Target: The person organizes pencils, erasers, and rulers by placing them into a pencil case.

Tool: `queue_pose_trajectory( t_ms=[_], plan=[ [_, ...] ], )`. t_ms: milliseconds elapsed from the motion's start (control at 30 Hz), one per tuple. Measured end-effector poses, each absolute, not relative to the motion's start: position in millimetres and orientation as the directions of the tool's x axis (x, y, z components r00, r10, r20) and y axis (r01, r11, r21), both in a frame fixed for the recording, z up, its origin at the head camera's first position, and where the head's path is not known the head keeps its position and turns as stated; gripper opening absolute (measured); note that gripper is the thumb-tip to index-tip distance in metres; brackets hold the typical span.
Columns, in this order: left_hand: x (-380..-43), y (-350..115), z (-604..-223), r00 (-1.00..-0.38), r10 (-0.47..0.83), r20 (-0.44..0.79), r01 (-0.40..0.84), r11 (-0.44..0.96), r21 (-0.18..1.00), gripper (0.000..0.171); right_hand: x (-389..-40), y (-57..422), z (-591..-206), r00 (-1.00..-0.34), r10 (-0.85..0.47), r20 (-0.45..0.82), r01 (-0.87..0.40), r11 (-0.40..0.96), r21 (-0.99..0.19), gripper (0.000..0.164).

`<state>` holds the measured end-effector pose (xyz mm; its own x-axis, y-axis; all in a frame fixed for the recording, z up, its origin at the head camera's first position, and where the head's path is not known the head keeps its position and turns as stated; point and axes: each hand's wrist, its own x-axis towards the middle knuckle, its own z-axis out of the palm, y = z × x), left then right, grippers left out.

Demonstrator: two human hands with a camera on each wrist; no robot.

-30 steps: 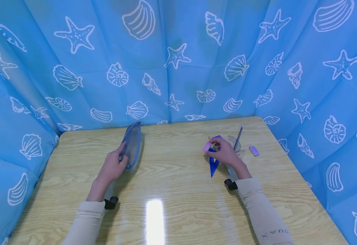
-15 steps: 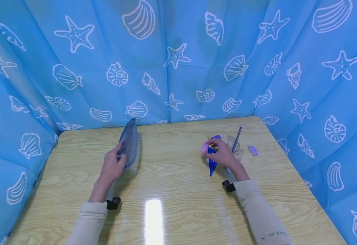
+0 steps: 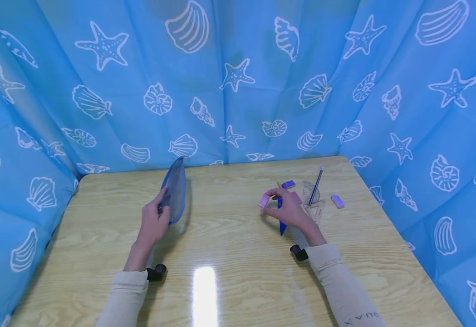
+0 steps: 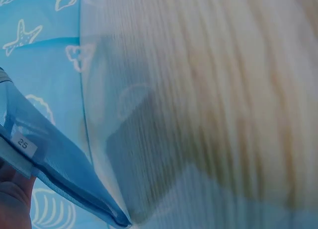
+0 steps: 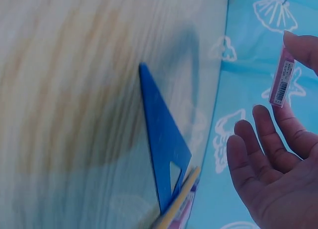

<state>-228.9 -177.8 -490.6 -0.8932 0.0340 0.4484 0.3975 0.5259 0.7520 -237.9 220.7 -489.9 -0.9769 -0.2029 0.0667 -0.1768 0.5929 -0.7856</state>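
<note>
My left hand grips a blue mesh zip pouch by its near left side, holding it on edge over the left half of the table. In the left wrist view a white tag marked 25 shows on the pouch. My right hand pinches a pink eraser between thumb and fingertip; a barcode label faces the right wrist camera. Beneath that hand lies a blue set square, partly hidden in the head view. A yellow stick, perhaps a pencil, crosses its end.
Right of the right hand lie a clear protractor, a dark pencil, a clear set square and a purple eraser. Another purple block sits behind the hand. A blue shell-print curtain borders the wooden table.
My right hand has moved left with the pink eraser, uncovering more of the things behind it. The pouch in my left hand has tilted slightly, its far tip shifting left and up.
</note>
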Motion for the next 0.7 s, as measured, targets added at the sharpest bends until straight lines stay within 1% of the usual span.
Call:
queue_pose_trajectory(
  t_ms=[133,267,433,700],
  plan=[
    [-229.0,-175.2,-490.2,-0.894,0.012,0.448,0.393,0.503,0.77,0.056,-237.6,211.4,-488.8,-0.966,-0.239,0.095,-0.215,0.546,-0.81,0.045],
    [-227.3,-173.0,-490.4,-0.913,0.001,0.407,0.355,0.49,0.796,0.056,-237.3,203.4,-488.8,-0.956,-0.275,0.099,-0.231,0.505,-0.831,0.045],
    [-224.7,-169.8,-488.5,-0.936,-0.008,0.352,0.308,0.466,0.829,0.055,-238.1,196.0,-489.6,-0.951,-0.295,0.097,-0.236,0.485,-0.842,0.045],
    [-217.4,-162.6,-485.1,-0.946,0.0,0.323,0.289,0.448,0.846,0.053,-239.2,181.4,-489.6,-0.94,-0.335,0.065,-0.218,0.442,-0.87,0.042]
  ],
)
